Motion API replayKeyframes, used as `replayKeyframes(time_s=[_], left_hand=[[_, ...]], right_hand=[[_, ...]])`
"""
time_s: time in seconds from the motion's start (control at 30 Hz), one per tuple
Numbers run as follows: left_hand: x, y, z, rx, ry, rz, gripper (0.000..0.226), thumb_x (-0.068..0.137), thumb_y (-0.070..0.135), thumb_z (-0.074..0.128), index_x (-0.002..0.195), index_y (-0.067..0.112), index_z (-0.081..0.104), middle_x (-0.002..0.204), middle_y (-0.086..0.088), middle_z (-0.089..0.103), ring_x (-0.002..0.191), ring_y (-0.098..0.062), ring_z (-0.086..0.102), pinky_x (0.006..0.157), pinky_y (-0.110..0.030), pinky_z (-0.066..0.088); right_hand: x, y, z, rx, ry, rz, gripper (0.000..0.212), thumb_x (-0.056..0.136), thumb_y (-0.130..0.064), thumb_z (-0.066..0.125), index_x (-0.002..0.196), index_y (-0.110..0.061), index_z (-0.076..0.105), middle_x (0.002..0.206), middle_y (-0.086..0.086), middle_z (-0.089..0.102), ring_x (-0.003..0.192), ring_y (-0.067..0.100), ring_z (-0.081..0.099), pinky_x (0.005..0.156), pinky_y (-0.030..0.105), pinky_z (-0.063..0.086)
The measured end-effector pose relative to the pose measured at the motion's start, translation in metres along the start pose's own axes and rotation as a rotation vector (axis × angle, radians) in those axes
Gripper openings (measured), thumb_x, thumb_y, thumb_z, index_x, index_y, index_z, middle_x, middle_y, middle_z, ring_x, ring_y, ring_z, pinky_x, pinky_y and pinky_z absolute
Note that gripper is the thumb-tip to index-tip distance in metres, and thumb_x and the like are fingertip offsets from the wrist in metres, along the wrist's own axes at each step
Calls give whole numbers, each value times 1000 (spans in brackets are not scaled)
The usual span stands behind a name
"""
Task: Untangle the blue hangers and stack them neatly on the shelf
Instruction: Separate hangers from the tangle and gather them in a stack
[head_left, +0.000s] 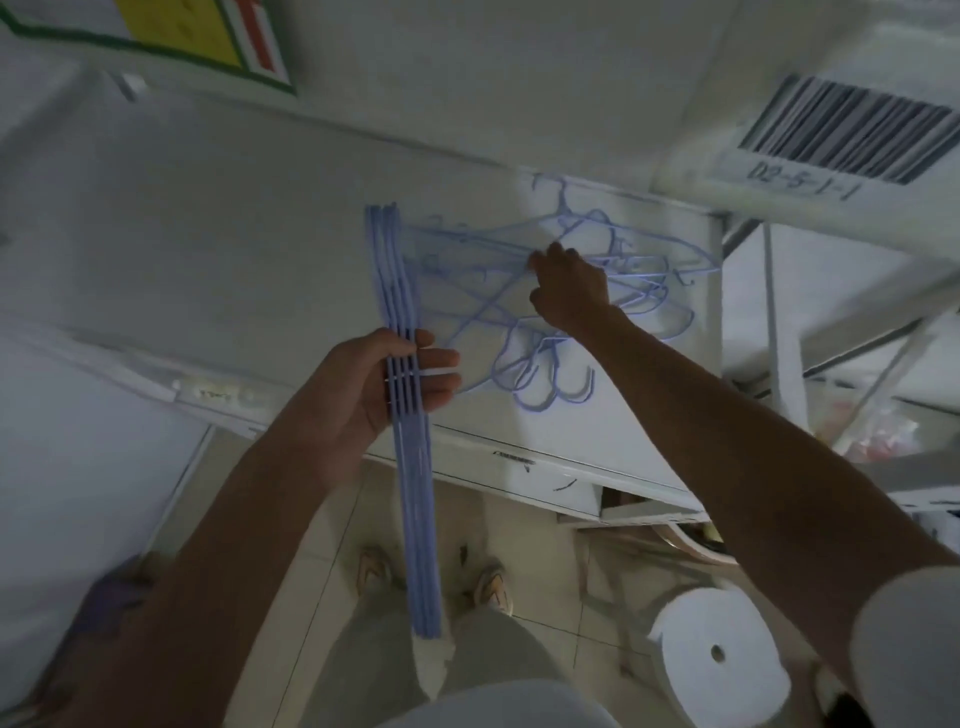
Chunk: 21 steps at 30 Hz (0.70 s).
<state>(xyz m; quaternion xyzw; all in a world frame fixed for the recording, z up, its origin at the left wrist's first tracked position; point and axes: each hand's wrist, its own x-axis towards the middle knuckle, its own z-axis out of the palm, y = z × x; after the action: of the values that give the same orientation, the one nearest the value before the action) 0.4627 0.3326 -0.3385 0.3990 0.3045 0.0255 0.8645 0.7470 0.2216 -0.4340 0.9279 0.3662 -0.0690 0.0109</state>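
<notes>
Nearest, below our arms: floor tiles, our two shoes (434, 574), a white roll (719, 652) at lower right.

Next, left hand (382, 387): clamped on a bundle (410, 431) of blue hangers, their bars packed side by side. Fingers (439, 358) wrap over the front, thumb behind. Long axis runs near to far, from down by our legs up over the shelf (234, 249). Bars aligned; we judge this the sorted part.

Next, right hand (569, 288): reached farther in, knuckles up, resting on the tangle (519, 312). Fingertips hidden under the palm, so we cannot tell whether it pinches a wire or only presses. The two hands are apart, right one beyond and to the right of the left.

On the shelf: tangle of thin blue hangers, crossed at many angles, hooks (550, 387) pointing toward us at the near side. It lies directly right of the bundle's far half, touching or nearly so.

Key relation: tangle spreads across the bundle's axis, not along it. Right hand is the nearer to it. Any hanger freed would, we judge, need turning to match the bundle before joining.

Farthest: barcode label (847, 135) on an upper shelf, coloured sign (208, 36) on the wall.
</notes>
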Motion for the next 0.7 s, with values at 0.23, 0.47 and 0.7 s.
replayKeyframes(time_s=[0.23,0.47,0.7], left_hand=[[-10,-22,-7,-31,27,18,33,86,15,60,116,-1,64,105,-19,77,91,-32,77,78,-39,64],[-10,-26,-3,-65,70,56,30,91,16,58,115,0,65,104,-19,77,94,-34,76,75,-37,63],[-18,-29,0,-47,75,62,28,101,15,46,116,-1,63,102,-19,77,91,-32,76,78,-39,64]], right_hand=[[-8,9,7,-30,41,-105,26,102,-38,54,112,-18,68,118,14,62,105,38,69,82,44,53],[-98,29,-8,32,288,-167,23,101,-40,60,96,-24,75,93,6,63,71,35,70,57,37,52],[-146,51,11,64,-108,-100,29,95,-26,55,111,-38,76,115,-4,71,111,25,68,91,39,54]])
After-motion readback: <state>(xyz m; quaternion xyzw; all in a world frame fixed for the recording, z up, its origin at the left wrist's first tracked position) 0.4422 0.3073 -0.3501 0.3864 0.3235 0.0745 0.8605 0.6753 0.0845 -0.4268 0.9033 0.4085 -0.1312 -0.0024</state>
